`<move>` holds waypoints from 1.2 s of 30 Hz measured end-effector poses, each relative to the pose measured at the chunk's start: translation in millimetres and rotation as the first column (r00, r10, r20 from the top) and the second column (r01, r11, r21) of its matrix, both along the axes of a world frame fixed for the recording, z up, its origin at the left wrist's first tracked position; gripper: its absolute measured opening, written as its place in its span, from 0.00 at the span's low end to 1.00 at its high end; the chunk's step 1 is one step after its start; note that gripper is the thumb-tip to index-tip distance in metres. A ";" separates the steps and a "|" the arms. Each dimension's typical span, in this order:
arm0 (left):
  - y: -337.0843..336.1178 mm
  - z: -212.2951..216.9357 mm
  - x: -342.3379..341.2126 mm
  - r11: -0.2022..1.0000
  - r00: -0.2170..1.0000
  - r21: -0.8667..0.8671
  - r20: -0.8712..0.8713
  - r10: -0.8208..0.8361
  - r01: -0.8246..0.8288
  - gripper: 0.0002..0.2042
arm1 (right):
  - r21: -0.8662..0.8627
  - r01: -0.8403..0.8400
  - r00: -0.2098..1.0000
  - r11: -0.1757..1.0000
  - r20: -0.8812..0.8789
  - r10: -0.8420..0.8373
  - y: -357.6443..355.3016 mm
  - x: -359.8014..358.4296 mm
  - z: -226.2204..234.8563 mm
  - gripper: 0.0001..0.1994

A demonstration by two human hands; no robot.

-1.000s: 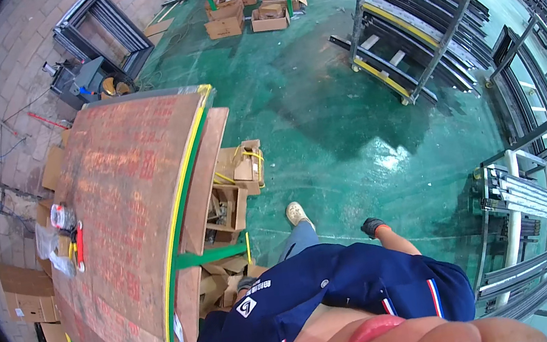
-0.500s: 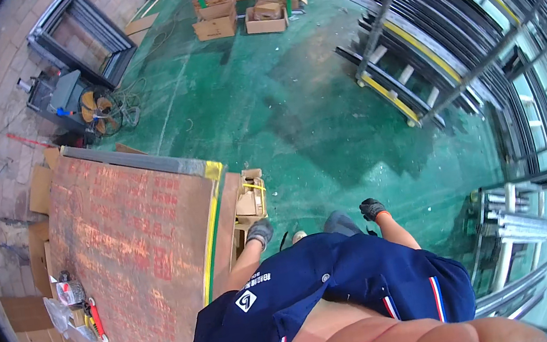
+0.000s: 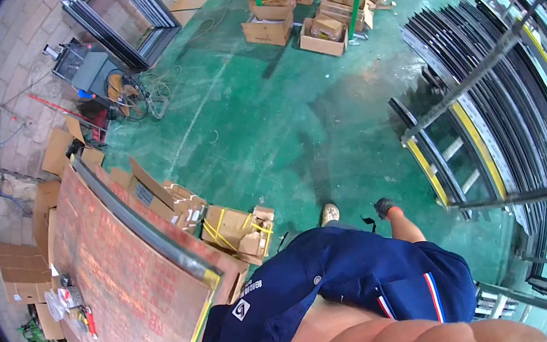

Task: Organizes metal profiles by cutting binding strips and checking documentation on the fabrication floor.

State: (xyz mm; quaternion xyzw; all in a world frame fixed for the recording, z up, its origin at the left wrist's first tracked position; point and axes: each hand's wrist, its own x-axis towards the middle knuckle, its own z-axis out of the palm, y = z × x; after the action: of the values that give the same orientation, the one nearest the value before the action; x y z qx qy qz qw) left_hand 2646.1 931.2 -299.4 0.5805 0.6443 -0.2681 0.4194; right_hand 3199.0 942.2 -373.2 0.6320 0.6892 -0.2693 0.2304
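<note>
Right hand, gloved, lower centre: grip undeterminable, nothing visibly held; open cardboard box lies leftward. Left hand unseen.

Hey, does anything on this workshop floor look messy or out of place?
Yes: open brown cardboard boxes lie tumbled, flaps splayed, on the green floor beside the reddish-brown worktable. A gloved right hand hangs empty.

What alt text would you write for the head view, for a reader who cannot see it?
A person in a dark blue shirt stands on a green workshop floor, right hand gloved at the side, left hand unseen. A reddish worktable is at left, cardboard boxes beside it, metal racks at right.
</note>
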 end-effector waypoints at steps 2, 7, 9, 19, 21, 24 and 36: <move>41.8 13.4 19.9 0.995 0.996 0.050 0.041 0.079 -0.081 0.15 | 0.122 0.032 0.999 0.992 0.039 -0.037 71.2 44.3 -16.6 0.14; 118.1 14.9 55.3 0.956 0.959 0.081 0.056 0.279 -0.283 0.15 | 0.134 0.452 0.872 0.882 -0.276 -0.405 248.1 22.9 47.1 0.18; 148.5 12.2 64.7 0.959 0.960 0.053 0.044 0.276 -0.278 0.15 | 0.059 0.502 0.820 0.863 -0.351 -0.453 301.1 10.5 51.7 0.18; 442.0 23.3 44.5 1.000 0.996 0.021 -0.084 0.023 -0.021 0.14 | 0.087 0.310 0.899 0.947 -0.351 -0.262 409.2 71.3 -48.6 0.13; 516.9 21.3 40.1 0.995 0.994 0.097 -0.108 -0.010 0.021 0.14 | 0.118 0.153 0.979 0.981 -0.155 -0.134 433.0 85.3 -56.4 0.14; 633.5 24.0 57.3 0.965 0.994 0.245 -0.044 0.103 -0.089 0.14 | -0.259 0.618 0.719 0.743 -0.198 -0.667 488.3 74.4 -7.2 0.17; 926.1 -4.1 145.5 0.996 0.991 0.078 0.120 -0.058 0.049 0.14 | -0.206 -0.364 0.931 0.908 -0.103 0.350 822.3 31.4 -22.9 0.19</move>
State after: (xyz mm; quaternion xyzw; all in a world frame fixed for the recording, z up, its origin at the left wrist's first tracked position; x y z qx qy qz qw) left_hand 2791.7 1857.3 -303.5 0.6282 0.6111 -0.2190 0.4289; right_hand 3230.4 1764.6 -396.1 0.4566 0.7658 -0.3179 0.3225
